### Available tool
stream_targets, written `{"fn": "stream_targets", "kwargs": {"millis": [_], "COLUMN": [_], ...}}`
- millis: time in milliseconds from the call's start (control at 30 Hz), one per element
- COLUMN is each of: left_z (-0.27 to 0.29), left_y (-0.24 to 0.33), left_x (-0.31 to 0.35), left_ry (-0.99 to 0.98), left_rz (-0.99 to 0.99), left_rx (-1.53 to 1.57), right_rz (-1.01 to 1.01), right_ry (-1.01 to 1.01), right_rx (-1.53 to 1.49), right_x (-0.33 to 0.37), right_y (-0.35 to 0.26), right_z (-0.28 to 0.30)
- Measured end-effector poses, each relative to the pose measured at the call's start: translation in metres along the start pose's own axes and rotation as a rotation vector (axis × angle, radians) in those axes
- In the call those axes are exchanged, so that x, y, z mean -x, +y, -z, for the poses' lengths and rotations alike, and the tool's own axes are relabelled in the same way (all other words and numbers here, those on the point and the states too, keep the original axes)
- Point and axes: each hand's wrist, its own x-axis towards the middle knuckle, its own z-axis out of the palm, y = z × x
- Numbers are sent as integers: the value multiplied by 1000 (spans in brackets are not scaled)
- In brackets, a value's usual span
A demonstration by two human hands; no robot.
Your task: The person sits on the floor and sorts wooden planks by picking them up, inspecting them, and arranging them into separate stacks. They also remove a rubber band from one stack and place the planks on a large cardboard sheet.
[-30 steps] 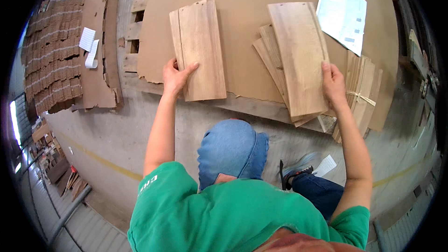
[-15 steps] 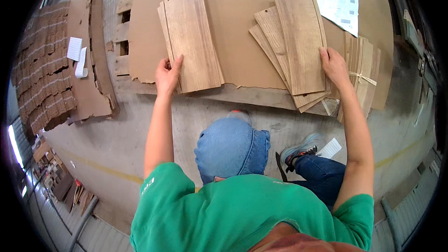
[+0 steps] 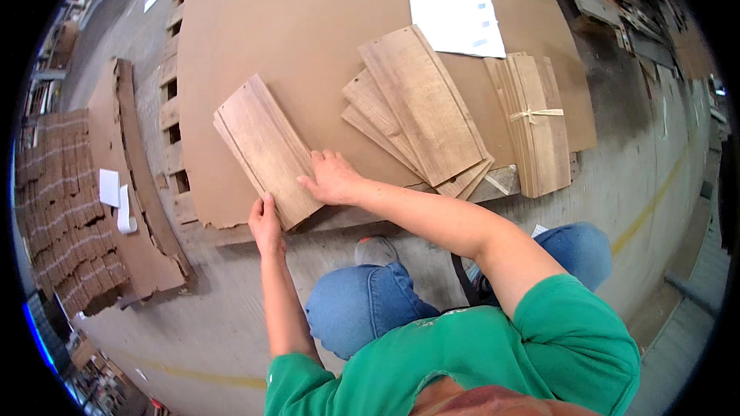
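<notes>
At the far left a heap of brown corrugated cardboard pieces (image 3: 65,208) lies on the concrete floor (image 3: 223,323), with two small white slips (image 3: 116,196) resting against its right edge. Next to it a curved cardboard sheet (image 3: 135,185) stands on its edge. To the right, a wooden pallet (image 3: 173,108) shows its slats under a large brown board (image 3: 308,31) that covers it like a tabletop; nothing here is a closed container, and the board simply bears the wood.

The left hand (image 3: 267,225) sits at the board's near edge, fingers curled against the lower end of a small stack of wood planks (image 3: 266,150), thumb up along the corner; it pinches that end lightly. The stack lies flat and slanted, its far end pointing up and left. The right hand (image 3: 333,179) reaches across from the right, palm down, fingers spread and pressed on the stack's right edge near its lower end. So both hands touch the same stack, close together.

Just right of the hands lies a fanned pile of planks (image 3: 420,119), several overlapping, the top one slanted and broad. Farther right, a bundle of thin planks (image 3: 532,127) tied round with pale string (image 3: 533,115) hangs a little over the board's near edge. Above these, a white paper sheet (image 3: 453,8) lies flat on the board.
</notes>
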Motion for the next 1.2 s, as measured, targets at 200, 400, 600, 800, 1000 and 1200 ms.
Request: {"fn": "stream_targets", "kwargs": {"millis": [200,400,600,800,1000,1200], "left_z": [-18,-26,-54,-80,-92,-110], "left_y": [12,18,8,29,59,112], "left_x": [36,40,56,46,40,27], "left_ry": [-76,-400,-525,-421,-249,-236], "left_rz": [-49,74,104,-37,-168,-322], "left_rx": [253,549,702,236,385,283], "right_rz": [-139,-103,-10,247,291,309], "right_ry": [-151,-48,179,499,404,280], "right_rx": [-86,-263,-443,-165,107,199], "right_x": [10,22,48,82,89,102], "right_y": [12,31,31,15,13,5], "right_z": [27,51,69,85,72,58]}}
